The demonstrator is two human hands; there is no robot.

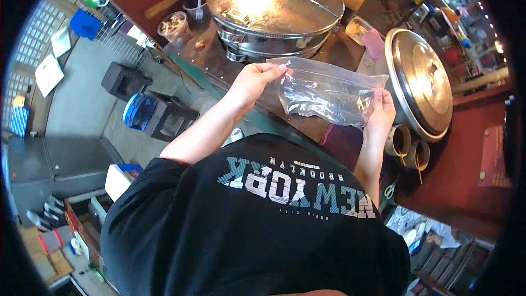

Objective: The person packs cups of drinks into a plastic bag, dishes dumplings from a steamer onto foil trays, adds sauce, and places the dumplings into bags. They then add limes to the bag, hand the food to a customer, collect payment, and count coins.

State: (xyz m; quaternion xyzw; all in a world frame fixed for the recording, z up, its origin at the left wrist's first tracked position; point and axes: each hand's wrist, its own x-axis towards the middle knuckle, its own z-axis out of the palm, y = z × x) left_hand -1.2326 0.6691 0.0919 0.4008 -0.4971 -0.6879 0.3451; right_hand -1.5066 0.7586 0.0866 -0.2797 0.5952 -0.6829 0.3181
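A clear plastic zip bag (323, 96) is stretched out between my two hands, in front of my chest and above the counter edge. My left hand (255, 80) pinches its upper left corner between thumb and fingers. On the other side, my right hand (382, 108) grips the bag's right edge near the top. The bag looks flat, with light glinting on its creases, and I make out nothing inside it. Just beyond it stands a large round steel pot (274, 8) with a shiny hinged lid.
Right of the bag is a second big pot with a domed lid (419, 82), with two round cups (399, 141) below it. A tub of food pieces (174, 26) and a cup with a plastic fork (197, 8) stand left. Black stools (129, 85) are on the floor.
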